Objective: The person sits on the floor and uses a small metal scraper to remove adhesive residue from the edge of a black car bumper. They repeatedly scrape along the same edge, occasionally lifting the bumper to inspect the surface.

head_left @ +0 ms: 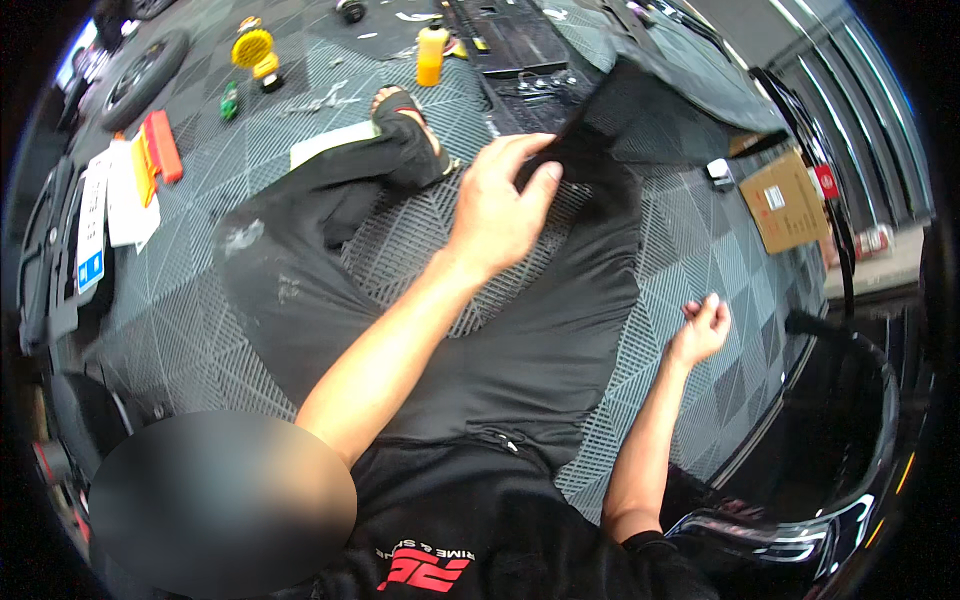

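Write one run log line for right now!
left hand: grip on black panel | right hand: holding nothing visible | orange bottle: upright on floor

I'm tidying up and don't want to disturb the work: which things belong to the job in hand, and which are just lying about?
Job in hand, it seems:
black sheet, held by the left hand

Apparently just lying about:
cardboard box
orange bottle
green bottle
yellow tool
wheel

Black shirt (520,535), red print (428,570); black trousers (500,385) (left knee (245,237) smudged pale).
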`<state>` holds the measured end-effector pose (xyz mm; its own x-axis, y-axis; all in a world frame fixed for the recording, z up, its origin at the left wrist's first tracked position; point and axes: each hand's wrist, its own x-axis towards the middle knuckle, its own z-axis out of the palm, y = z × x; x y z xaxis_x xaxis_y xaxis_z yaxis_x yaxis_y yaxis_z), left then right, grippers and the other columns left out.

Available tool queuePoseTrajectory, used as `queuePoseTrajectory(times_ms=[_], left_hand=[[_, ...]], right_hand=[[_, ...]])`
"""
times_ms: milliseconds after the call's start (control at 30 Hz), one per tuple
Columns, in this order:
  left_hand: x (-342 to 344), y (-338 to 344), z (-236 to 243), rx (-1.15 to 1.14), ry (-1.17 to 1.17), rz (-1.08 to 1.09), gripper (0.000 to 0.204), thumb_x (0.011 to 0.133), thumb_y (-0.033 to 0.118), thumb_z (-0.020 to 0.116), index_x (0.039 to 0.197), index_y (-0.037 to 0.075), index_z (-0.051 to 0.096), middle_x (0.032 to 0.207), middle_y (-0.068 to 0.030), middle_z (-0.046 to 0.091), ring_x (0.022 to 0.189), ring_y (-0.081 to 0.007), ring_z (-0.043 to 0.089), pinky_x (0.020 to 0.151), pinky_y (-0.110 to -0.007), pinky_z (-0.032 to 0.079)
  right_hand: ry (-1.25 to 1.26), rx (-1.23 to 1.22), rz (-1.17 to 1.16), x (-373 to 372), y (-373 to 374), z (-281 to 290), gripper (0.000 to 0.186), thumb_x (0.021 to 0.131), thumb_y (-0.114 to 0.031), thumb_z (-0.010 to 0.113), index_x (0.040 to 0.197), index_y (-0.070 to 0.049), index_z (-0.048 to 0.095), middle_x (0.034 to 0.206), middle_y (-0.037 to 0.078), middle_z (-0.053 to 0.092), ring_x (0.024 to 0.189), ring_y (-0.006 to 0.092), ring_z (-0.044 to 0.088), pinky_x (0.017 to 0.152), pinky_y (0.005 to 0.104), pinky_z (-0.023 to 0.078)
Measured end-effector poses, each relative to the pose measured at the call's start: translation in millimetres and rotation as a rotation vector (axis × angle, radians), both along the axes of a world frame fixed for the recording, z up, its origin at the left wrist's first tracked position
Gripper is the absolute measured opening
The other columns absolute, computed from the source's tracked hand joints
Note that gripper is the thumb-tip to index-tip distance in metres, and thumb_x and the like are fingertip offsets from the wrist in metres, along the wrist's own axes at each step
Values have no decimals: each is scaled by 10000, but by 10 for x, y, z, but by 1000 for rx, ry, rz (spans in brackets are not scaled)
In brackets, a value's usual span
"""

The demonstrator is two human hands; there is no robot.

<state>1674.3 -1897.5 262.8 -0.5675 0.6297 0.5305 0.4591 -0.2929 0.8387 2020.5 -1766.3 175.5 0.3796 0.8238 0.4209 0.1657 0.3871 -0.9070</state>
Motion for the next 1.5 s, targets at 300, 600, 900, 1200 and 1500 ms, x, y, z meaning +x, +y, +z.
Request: queuePoseTrajectory(times_ms=[300, 600, 900, 1200, 1500], left_hand=[[-270, 121, 7, -22, 349, -56, 116, 901, 17, 755, 959, -38, 670, 870, -89, 667, 787, -158, 647, 762, -269, 515], [-181, 172, 254, -295, 140, -122, 236, 939, 143, 786, 1062, -40, 703, 957, -29, 710, 852, -87, 621, 792, -229, 488], [-342, 247, 457, -283, 338, 13, 299, 956, 80, 749, 1212, -60, 682, 1105, -88, 735, 977, -136, 663, 916, -266, 509], [-444, 482, 948, -234, 339, -67, 284, 943, 166, 785, 1117, -41, 700, 991, -54, 722, 864, -104, 643, 815, -257, 522], [-494, 542, 1299, -265, 307, -26, 299, 949, 230, 781, 1052, -38, 700, 928, -80, 722, 811, -126, 676, 770, -261, 562]], right_hand=[[405, -160, 180, -571, 102, 80, 324, 1010, -97, 652, 1245, 108, 563, 956, 123, 700, 750, 173, 707, 691, 299, 609], [597, -34, 394, -890, 672, 232, 263, 982, -72, 690, 1215, 36, 632, 1017, 110, 706, 832, 175, 721, 732, 289, 608], [706, 92, 571, -926, 1424, 338, 232, 954, -114, 735, 1146, 0, 677, 950, 58, 741, 779, 112, 705, 674, 245, 578], [955, 13, 788, -1090, 1575, 693, 155, 1002, -104, 661, 1137, -29, 664, 959, 28, 691, 839, 136, 693, 788, 268, 572], [1082, 149, 898, -841, 1680, 726, 135, 985, -82, 682, 1114, -45, 690, 945, 27, 702, 820, 126, 678, 743, 268, 552]])
